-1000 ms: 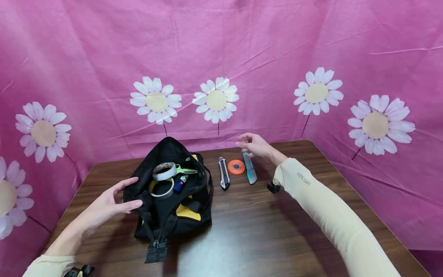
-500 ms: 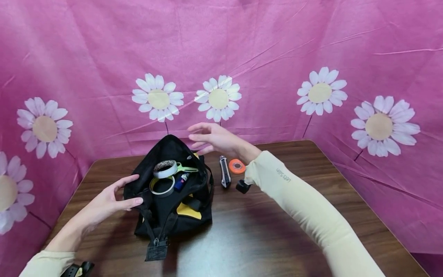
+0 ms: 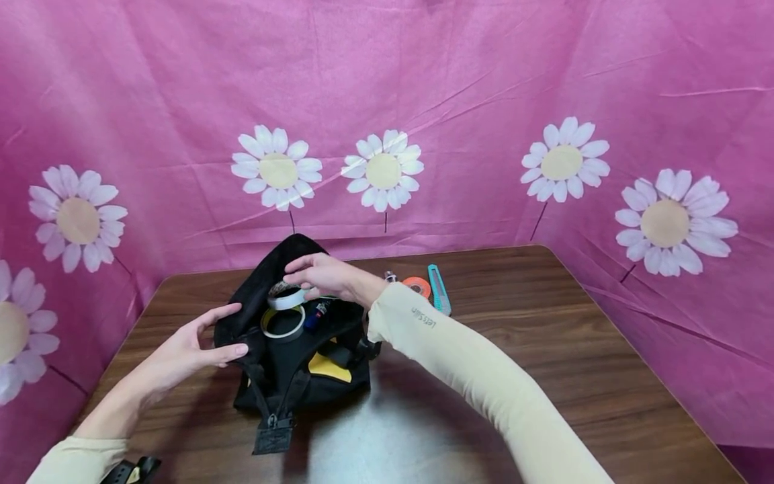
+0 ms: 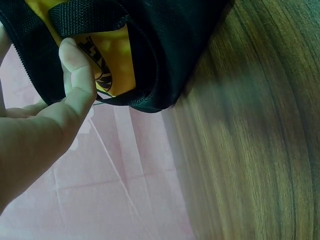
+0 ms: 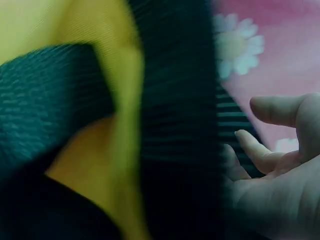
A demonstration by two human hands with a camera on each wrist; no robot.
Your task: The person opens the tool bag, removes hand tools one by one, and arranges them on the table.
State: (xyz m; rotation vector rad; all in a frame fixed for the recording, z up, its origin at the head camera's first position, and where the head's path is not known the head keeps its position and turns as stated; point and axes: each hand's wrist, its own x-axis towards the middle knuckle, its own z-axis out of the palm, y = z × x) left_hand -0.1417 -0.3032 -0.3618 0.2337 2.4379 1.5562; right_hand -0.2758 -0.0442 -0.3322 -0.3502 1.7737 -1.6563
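Observation:
A black tool bag (image 3: 302, 398) with yellow panels stands with its mouth wide apart. My left hand (image 3: 187, 351) holds the bag's left rim between thumb and fingers; in the left wrist view the thumb (image 4: 75, 57) lies against the strap side. Over the mouth, my right hand (image 3: 329, 277) reaches in with fingers loosely bent and thumb apart, nothing seen between them. Right by its fingertips is a white tape roll (image 3: 287, 302) inside the bag. Below that lie a second tape roll (image 3: 291, 337) and a small blue bottle (image 3: 314, 316). Green scissors are mostly hidden under the right hand.
Right of the bag on the wooden table (image 3: 544, 336) lie an orange tape roll (image 3: 418, 286) and a teal box cutter (image 3: 439, 290). A silver box cutter (image 3: 390, 275) is mostly covered by the right forearm. A pink flowered cloth (image 3: 471, 121) hangs behind.
My right hand has moved left from above the teal cutter, over to the bag and down into its mouth. The teal cutter shows again. My left hand stays at the rim.

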